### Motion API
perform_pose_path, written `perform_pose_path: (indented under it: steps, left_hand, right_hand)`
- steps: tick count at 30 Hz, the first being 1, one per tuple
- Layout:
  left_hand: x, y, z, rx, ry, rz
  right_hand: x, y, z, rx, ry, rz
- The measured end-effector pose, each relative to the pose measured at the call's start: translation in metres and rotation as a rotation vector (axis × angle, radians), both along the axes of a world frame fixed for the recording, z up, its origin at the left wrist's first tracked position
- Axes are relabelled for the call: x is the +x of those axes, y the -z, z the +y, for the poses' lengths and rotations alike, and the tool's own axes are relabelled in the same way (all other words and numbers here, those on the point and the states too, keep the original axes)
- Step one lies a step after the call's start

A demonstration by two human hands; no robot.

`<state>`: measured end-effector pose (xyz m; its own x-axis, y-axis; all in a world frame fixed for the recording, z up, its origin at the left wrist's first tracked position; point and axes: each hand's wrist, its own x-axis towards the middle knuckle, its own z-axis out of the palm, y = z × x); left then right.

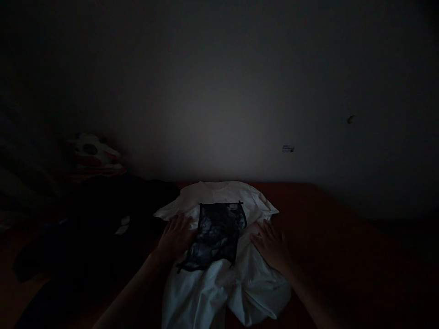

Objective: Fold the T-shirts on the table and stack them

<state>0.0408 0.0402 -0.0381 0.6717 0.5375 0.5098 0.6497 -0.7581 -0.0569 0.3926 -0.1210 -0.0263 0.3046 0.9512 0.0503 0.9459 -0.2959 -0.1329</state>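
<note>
A white T-shirt with a dark printed picture on its front lies face up, neck end away from me. Its lower half is creased and bunched. On the shirt's left side, just below the sleeve, rests my left hand, palm down with fingers stretched out. My right hand lies flat on the right side, fingers spread, beside a fold in the cloth. Neither hand grips the fabric as far as the dim light shows.
The shirt lies on a reddish-brown surface against a grey wall. Dark clothing is heaped on the left. Behind it sits a white and red object, too dim to name. A small label and a hook-like thing are on the wall.
</note>
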Motion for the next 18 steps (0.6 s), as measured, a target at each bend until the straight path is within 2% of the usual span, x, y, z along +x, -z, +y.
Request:
perform_pose_path:
  steps: [3, 6, 8, 9, 13, 16, 18]
  left_hand:
    - [0.004, -0.018, 0.019, -0.055, 0.06, 0.014]
    - [0.009, -0.042, 0.014, -0.107, -0.032, -0.068]
    - [0.005, -0.054, -0.008, -0.179, -0.026, -0.119]
    - [-0.002, -0.058, -0.024, -0.238, 0.022, -0.126]
    - [-0.041, -0.067, -0.095, -0.464, 0.292, -0.019]
    - [-0.06, -0.07, -0.131, -0.518, 0.327, 0.08]
    - [-0.063, -0.072, -0.139, -0.574, 0.304, 0.106]
  right_hand:
    - [0.002, 0.004, -0.002, 0.18, 0.023, -0.035]
    - [0.006, -0.004, -0.011, 0.423, -0.036, -0.026]
    - [0.009, -0.015, -0.027, 0.477, -0.143, 0.039]
    - [0.009, -0.021, -0.039, 0.452, -0.206, 0.097]
    - [0.0, -0.038, -0.09, 0.206, -0.412, 0.35]
    - [-0.012, -0.037, -0.113, 0.129, -0.449, 0.432]
    - [-0.014, -0.034, -0.117, 0.154, -0.422, 0.5]
